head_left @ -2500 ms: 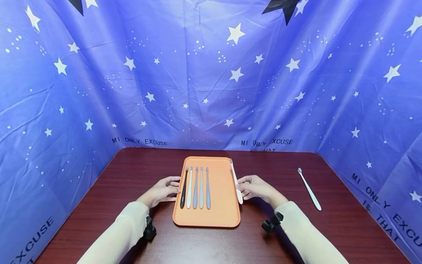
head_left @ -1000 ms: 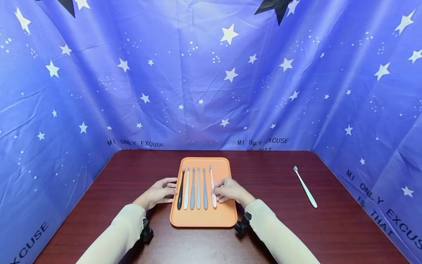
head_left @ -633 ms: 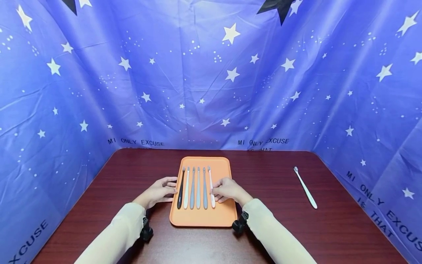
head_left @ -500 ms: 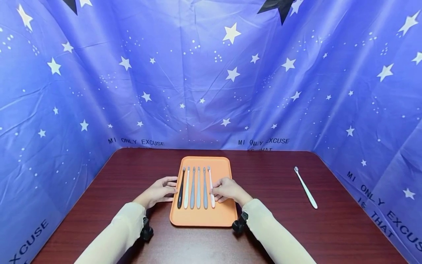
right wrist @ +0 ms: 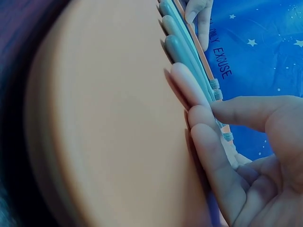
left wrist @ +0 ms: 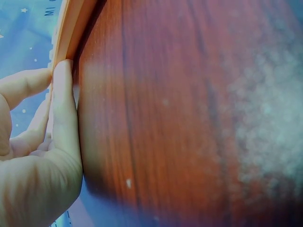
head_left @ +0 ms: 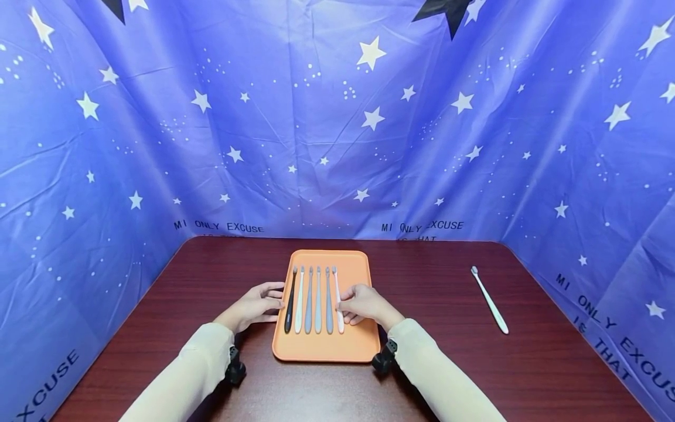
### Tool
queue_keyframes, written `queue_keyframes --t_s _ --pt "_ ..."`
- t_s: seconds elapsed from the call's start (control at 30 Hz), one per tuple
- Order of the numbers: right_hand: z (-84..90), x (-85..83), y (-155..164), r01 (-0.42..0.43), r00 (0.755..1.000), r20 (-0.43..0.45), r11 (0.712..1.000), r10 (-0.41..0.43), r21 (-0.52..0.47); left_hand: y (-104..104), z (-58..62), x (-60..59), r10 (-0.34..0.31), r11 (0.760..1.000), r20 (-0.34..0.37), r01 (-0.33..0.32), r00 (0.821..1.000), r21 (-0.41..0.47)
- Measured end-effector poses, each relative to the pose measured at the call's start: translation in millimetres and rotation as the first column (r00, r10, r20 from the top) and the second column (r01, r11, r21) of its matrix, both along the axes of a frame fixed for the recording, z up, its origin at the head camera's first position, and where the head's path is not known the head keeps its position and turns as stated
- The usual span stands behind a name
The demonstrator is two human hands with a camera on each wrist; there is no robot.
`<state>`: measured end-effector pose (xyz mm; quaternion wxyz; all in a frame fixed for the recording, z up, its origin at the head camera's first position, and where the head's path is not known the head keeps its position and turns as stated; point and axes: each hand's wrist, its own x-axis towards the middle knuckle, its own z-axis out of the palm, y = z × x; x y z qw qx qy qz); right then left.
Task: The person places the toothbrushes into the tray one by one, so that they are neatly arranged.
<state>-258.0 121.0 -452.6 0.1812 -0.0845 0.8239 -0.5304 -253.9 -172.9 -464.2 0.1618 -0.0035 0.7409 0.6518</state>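
Observation:
My left hand holds the left rim of the orange tray, its thumb and a finger at the edge in the left wrist view. With thumb and fingertips, my right hand pinches the handle of a pale pink toothbrush, which lies low over the tray. To its left is a row of toothbrushes, heads pointing away: a black toothbrush, a white toothbrush and several grey-blue or pale grey ones, with a grey-blue toothbrush nearest the pink one. Fingers hide part of the pink handle.
Another white toothbrush lies slanted on the dark red wooden table, well right of the tray. A blue star-patterned cloth hangs around the back and sides. Black wrist cameras sit under both sleeves.
My right hand has carried the pink toothbrush leftward from the tray's right edge to beside the row, closing most of the gap. Over the last half second little moves. My left hand stays at the rim.

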Motion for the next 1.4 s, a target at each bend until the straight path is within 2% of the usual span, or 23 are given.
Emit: queue_keyframes --t_s 0.2,0.93,1.2,1.4 --pt "1.4 0.1 0.5 -0.005 1.000 0.020 1.000 0.005 0.000 -0.1 0.1 0.0 -0.001 1.000 0.000 0.001 1.000 -0.001" --pt "-0.5 0.0 2.9 0.012 1.000 -0.013 1.000 -0.012 -0.010 1.5 2.5 1.7 0.013 1.000 0.004 -0.013 1.000 0.002" --pt "-4.3 -1.4 4.1 0.034 0.999 -0.030 0.998 -0.036 -0.047 0.3 0.7 0.8 0.017 1.000 0.004 -0.017 1.000 -0.006" --pt "-2.8 -3.1 8.7 0.014 1.000 0.020 0.993 -0.011 -0.114 0.8 1.0 2.0 0.022 1.000 0.011 -0.021 1.000 -0.011"
